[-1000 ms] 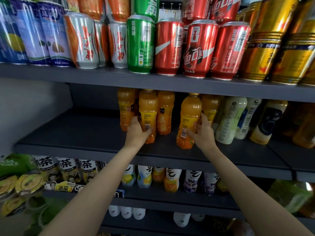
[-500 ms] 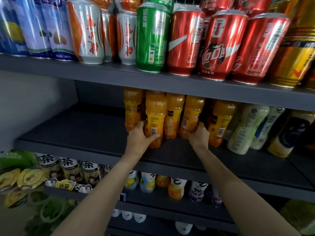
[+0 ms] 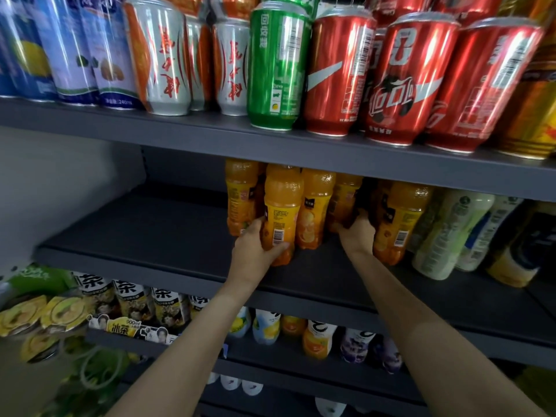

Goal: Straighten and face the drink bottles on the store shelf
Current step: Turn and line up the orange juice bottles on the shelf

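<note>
shelf point(image 3: 150, 236) above: cans point(image 3: 276, 67); pale bottles point(image 3: 445, 236) right.

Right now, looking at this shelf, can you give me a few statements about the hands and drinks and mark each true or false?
1. The left hand grips an orange bottle by its lower part. True.
2. The right hand holds a red can. False: it is down among the orange bottles, on one further back; the red cans stand on the shelf above.
3. The gripped bottle shows a barcode toward the camera. True.
4. The green can stands on the same shelf as the orange bottles. False: it is one shelf higher.
5. The middle shelf is bare to the left of the orange bottles. True.
</note>
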Tool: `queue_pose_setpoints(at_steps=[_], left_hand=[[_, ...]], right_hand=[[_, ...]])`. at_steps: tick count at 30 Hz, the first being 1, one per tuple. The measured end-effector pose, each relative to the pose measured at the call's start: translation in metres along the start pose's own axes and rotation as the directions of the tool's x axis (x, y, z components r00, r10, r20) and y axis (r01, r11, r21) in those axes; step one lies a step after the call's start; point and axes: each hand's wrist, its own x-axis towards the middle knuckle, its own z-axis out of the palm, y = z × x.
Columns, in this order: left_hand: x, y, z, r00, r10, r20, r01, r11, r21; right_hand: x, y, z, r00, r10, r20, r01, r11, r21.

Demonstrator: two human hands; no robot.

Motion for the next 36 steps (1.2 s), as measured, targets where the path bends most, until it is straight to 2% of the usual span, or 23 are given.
queue_pose_setpoints(at_steps=[2,3,6,8,12,16,20,24,27,32,36], left_hand=[[0.001,0.0,-0.001,0.999,-0.006,0.043,0.006,1.0,-0.008],[0.001,0.0,-0.002,0.998,-0.009,0.068,0.009,1.0,-0.011],[-0.003,0.002,-0.001,0.993,-0.01,0.12,0.012,1.0,-0.019],[-0.007,0.005,0.001,0.995,-0.007,0.104,0.011,0.999,-0.034],[-0.017,0.003,0.006,0.993,0.029,0.112,-0.017,0.995,-0.101],[-0.027,0.002,0.005,0.975,0.089,0.202,-0.059,0.987,-0.148],[-0.023,0.01,0.001,0.963,0.117,0.244,-0.1,0.992,-0.078],[-0.011,0.012,0.005,0.977,0.084,0.195,-0.088,0.996,0.012],[-0.007,0.017,0.018,0.966,0.09,0.243,-0.1,0.995,0.03],[-0.003,0.026,0.039,0.951,0.134,0.277,-0.153,0.987,0.048],[0.002,0.027,0.046,0.936,0.154,0.317,-0.207,0.968,0.139]], right_hand=[[-0.023,0.004,-0.009,0.99,-0.138,-0.039,0.14,0.988,0.069],[-0.034,0.004,-0.013,0.984,-0.18,0.004,0.179,0.977,0.12],[-0.057,-0.008,-0.021,0.943,-0.194,0.271,0.11,0.949,0.296],[-0.061,-0.017,-0.02,0.924,-0.194,0.33,0.075,0.937,0.342],[-0.071,-0.031,-0.014,0.918,-0.251,0.309,0.163,0.945,0.283],[-0.08,-0.034,-0.008,0.925,-0.3,0.235,0.257,0.946,0.197],[-0.08,-0.022,-0.025,0.949,-0.294,0.112,0.288,0.955,0.071],[-0.062,-0.007,-0.046,0.976,-0.214,0.023,0.213,0.976,0.042],[-0.043,-0.005,-0.046,0.991,-0.135,-0.001,0.134,0.988,0.075],[-0.022,-0.008,-0.024,0.994,-0.11,-0.021,0.111,0.993,0.046],[-0.021,-0.003,-0.017,0.993,-0.118,0.01,0.118,0.992,0.034]])
